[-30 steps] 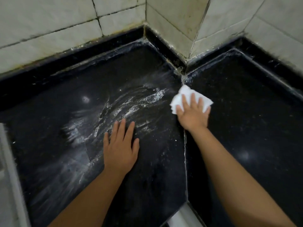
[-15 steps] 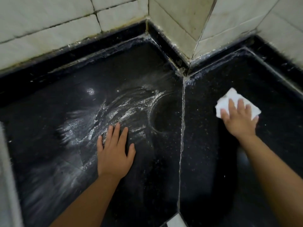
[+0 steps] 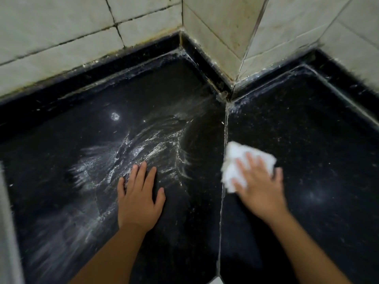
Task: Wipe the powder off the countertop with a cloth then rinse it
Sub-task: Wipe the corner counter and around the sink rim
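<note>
Black polished stone with pale flecks makes up the countertop [image 3: 307, 140] below me, 2 slabs meeting at a thin light seam [image 3: 223, 181] that runs from the wall corner toward my body. In the head view, my only view, my right hand [image 3: 258, 187] lies flat on a crumpled white cloth [image 3: 235, 158], fingers spread and fairly straight, pressing it down onto the right slab just beside the seam; the hand and cloth are smeared by motion blur, so I cannot tell how the thumb lies. The cloth sticks out past my fingertips on the far side and on the side nearest the seam. My left hand [image 3: 139, 199] rests palm down on the left slab, fingers straight and slightly fanned, holding nothing, its fingertips touching the near edge of the white powder [image 3: 151, 146]. That powder lies in curved streaks and swirls across the middle of the left slab, thickest just beyond my left fingertips, with fainter hazy smears trailing toward the near left. A dark arc of wiped stone sits between the powder and the seam. Pale, stained wall tiles [image 3: 61, 37] with dark grout rise behind the counter above a black stone skirting strip [image 3: 102, 72], and a tiled column corner [image 3: 231, 37] juts forward where the 2 slabs meet.
</note>
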A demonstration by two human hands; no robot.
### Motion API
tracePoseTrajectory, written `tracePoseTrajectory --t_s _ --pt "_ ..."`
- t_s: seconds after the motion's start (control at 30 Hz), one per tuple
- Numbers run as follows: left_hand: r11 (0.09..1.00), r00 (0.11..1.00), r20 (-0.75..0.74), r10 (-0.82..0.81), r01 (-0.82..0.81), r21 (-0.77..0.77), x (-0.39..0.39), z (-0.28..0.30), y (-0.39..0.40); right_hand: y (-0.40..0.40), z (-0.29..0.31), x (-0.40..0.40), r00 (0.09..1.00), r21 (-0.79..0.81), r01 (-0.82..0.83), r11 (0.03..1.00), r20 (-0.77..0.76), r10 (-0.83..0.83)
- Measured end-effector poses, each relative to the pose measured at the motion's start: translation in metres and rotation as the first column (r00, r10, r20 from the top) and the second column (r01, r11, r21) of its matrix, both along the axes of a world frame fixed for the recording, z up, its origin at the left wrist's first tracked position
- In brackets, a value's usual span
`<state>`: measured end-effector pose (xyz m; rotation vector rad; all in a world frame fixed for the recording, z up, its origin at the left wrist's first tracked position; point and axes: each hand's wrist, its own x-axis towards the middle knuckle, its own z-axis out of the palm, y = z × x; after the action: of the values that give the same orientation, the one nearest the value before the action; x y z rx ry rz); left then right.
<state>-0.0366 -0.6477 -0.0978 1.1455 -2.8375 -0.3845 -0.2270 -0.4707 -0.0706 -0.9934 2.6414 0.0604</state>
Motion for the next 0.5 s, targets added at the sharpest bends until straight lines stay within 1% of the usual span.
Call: tracePoseTrajectory --t_s 0.03,0.07,0.1,0.13,0.17,0.23,0.27,0.33,0.43,0.47,0.5 --pt "1.000 1.000 -0.001 -0.001 0.001 -0.004 0.000 0.000 0.000 0.010 0.001 -0.022 0.993 0.017 0.118 0.993 0.003 -0.118" --pt "1.000 1.000 -0.001 -0.005 0.005 -0.008 0.000 0.000 0.001 0.015 0.004 -0.044 0.966 0.030 0.251 0.968 0.061 -0.252" --pt "1.000 1.000 -0.001 -0.009 0.009 -0.011 0.000 0.000 0.000 0.013 0.006 -0.064 0.927 0.017 0.368 0.930 0.078 -0.368" --pt "1.000 1.000 -0.001 -0.014 0.014 -0.013 0.000 0.000 0.000 0.003 0.007 -0.078 0.902 0.008 0.426 0.905 0.074 -0.426" --pt "1.000 1.000 -0.001 -0.016 0.016 -0.014 -0.001 0.000 0.000 -0.015 0.007 -0.086 0.902 0.009 0.426 0.905 0.077 -0.425" --pt "1.000 1.000 0.009 -0.009 0.009 -0.004 -0.001 0.001 0.001 -0.061 0.002 -0.079 0.954 0.028 0.284 0.958 0.092 -0.286" --pt "1.000 1.000 0.014 -0.007 0.007 0.005 0.000 0.001 0.001 -0.083 0.002 -0.067 0.979 0.032 0.177 0.984 0.102 -0.179" --pt "1.000 1.000 0.020 -0.011 0.011 0.010 0.000 0.002 0.000 -0.113 0.001 -0.029 0.995 0.009 -0.035 0.999 0.098 0.034" --pt "1.000 0.998 0.048 -0.027 0.028 -0.013 0.000 0.001 -0.001 -0.107 -0.007 0.032 0.951 -0.096 -0.290 0.952 0.082 0.298" --pt "0.999 0.998 0.050 -0.031 0.032 -0.025 0.000 0.001 -0.001 -0.091 -0.009 0.047 0.933 -0.118 -0.349 0.930 0.048 0.356" --pt "0.999 0.998 0.052 -0.031 0.033 -0.032 0.000 0.002 -0.001 -0.071 -0.011 0.058 0.926 -0.123 -0.369 0.921 0.034 0.376"
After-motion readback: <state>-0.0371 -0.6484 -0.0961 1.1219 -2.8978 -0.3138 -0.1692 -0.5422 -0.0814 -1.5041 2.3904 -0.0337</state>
